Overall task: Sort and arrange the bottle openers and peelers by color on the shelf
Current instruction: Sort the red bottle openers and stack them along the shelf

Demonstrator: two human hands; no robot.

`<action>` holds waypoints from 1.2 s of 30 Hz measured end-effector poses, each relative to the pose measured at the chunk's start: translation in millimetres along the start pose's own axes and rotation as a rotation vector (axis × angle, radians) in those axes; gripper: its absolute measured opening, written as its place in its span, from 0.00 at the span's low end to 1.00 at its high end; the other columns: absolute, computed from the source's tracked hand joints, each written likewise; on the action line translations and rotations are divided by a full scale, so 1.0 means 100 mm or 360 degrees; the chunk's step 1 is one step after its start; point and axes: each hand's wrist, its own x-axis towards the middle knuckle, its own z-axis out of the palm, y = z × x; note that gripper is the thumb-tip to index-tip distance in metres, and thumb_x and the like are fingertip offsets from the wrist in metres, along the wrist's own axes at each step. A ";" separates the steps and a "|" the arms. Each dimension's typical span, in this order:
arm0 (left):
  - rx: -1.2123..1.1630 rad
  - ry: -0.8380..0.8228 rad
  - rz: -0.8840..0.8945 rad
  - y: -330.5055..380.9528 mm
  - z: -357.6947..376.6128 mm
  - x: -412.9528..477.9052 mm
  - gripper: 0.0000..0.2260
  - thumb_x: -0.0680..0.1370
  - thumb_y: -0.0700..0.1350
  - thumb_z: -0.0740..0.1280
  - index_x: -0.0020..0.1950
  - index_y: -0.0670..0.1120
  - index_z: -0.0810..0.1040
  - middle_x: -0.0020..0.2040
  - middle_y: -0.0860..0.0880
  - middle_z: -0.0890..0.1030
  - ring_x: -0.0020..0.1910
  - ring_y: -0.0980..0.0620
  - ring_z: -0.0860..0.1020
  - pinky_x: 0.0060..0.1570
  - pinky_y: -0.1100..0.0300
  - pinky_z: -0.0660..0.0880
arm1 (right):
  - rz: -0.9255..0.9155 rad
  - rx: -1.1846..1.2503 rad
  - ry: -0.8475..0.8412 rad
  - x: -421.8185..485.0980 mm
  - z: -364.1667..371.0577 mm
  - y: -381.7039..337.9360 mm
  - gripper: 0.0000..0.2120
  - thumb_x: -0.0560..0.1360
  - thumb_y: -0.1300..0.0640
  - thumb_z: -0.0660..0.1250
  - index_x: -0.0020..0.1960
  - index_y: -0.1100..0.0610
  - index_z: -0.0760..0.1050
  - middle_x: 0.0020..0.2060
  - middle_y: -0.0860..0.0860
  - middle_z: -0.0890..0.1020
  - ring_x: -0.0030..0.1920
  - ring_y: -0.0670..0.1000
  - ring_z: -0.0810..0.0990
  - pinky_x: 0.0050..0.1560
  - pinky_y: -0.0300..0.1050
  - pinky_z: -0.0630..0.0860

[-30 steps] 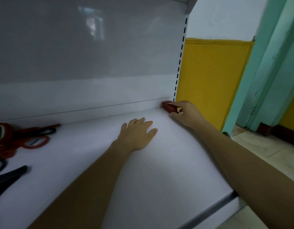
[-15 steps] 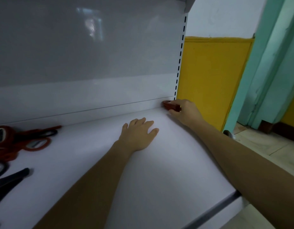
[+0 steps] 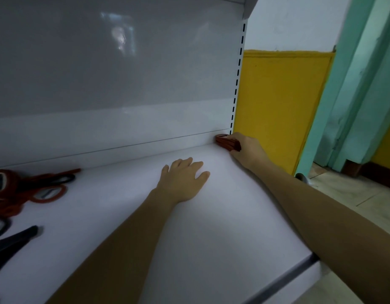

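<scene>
My right hand (image 3: 248, 149) holds a small bundle of red tools (image 3: 227, 143) against the back right corner of the white shelf (image 3: 211, 238); its fingers curl round their near ends. My left hand (image 3: 183, 176) lies flat, palm down, on the shelf's middle and holds nothing. At the far left lies a heap of red openers and peelers (image 3: 25, 189). Black tools (image 3: 12, 240) lie in front of that heap, cut off by the frame's edge.
The shelf's white back panel (image 3: 115, 84) rises behind, with a slotted upright (image 3: 238, 77) at its right end. Beyond the shelf stand a yellow wall (image 3: 277, 102) and a teal door frame (image 3: 347, 95). The shelf's front edge (image 3: 299, 273) runs along the lower right.
My right hand has pushed the red tools slightly deeper into the corner. The left hand has stayed flat in place.
</scene>
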 end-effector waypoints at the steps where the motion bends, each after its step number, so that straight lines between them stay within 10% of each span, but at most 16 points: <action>1: 0.0002 0.0000 -0.0001 0.00 0.00 0.00 0.22 0.81 0.57 0.50 0.75 0.54 0.59 0.76 0.51 0.57 0.75 0.50 0.54 0.72 0.50 0.48 | 0.0007 -0.0003 0.0000 0.00 0.00 0.00 0.19 0.74 0.66 0.63 0.64 0.58 0.72 0.55 0.59 0.80 0.55 0.58 0.77 0.50 0.45 0.73; 14: 0.0008 0.0019 0.0023 -0.02 0.02 0.03 0.22 0.81 0.57 0.50 0.75 0.53 0.59 0.77 0.50 0.56 0.75 0.49 0.53 0.72 0.49 0.48 | 0.0092 -0.0079 0.0070 0.03 0.05 -0.02 0.17 0.77 0.58 0.61 0.66 0.57 0.71 0.54 0.60 0.80 0.51 0.59 0.78 0.44 0.46 0.74; 21: -0.0062 0.0198 0.0038 -0.09 -0.06 -0.02 0.23 0.81 0.55 0.52 0.76 0.50 0.58 0.77 0.48 0.55 0.75 0.49 0.53 0.73 0.51 0.50 | -0.0288 -0.0406 0.0292 -0.05 0.04 -0.25 0.18 0.76 0.55 0.63 0.65 0.57 0.73 0.67 0.58 0.71 0.65 0.60 0.71 0.58 0.51 0.71; 36: 0.0303 0.0146 -0.0552 -1.78 -1.11 -1.33 0.23 0.80 0.52 0.57 0.74 0.47 0.60 0.73 0.44 0.64 0.70 0.44 0.64 0.69 0.54 0.62 | -0.1092 -0.0290 -0.0401 -0.74 0.64 -1.91 0.22 0.79 0.49 0.59 0.71 0.53 0.65 0.72 0.53 0.65 0.71 0.53 0.64 0.69 0.39 0.55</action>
